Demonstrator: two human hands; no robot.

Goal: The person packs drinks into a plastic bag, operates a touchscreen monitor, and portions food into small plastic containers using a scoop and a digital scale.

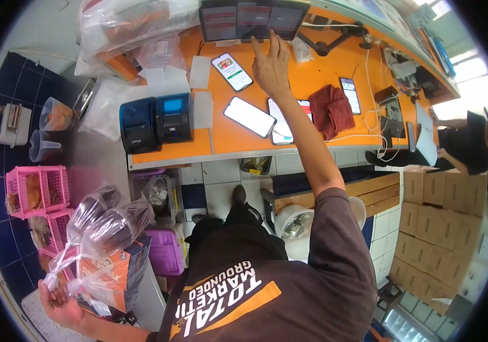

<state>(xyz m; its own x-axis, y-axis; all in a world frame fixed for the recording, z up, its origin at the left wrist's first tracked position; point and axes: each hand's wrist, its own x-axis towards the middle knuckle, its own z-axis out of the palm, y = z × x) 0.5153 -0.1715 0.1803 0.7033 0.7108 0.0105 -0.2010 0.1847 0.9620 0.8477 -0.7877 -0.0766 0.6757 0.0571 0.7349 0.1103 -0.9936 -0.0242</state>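
Note:
At the lower left, my left hand (58,305) is closed around the gathered necks of clear plastic bags (107,231). The bags are full and rounded; their contents are hard to make out. Beside them is an orange and black printed bag (113,271). My right hand (271,68) reaches across the orange table with its fingers stretched out. Its fingertips are at the lower edge of a dark screen (252,21) showing red panels; whether they touch it I cannot tell. Below this hand lie a phone with a green button (232,72) and a phone with a white screen (249,117).
Two small black printers (155,122) stand at the table's left. A dark red cloth (332,112) and another phone (349,95) lie to the right, near loose cables. Pink baskets (37,191) stand at the far left. Another person (466,139) sits at the right, above stacked cartons (437,236).

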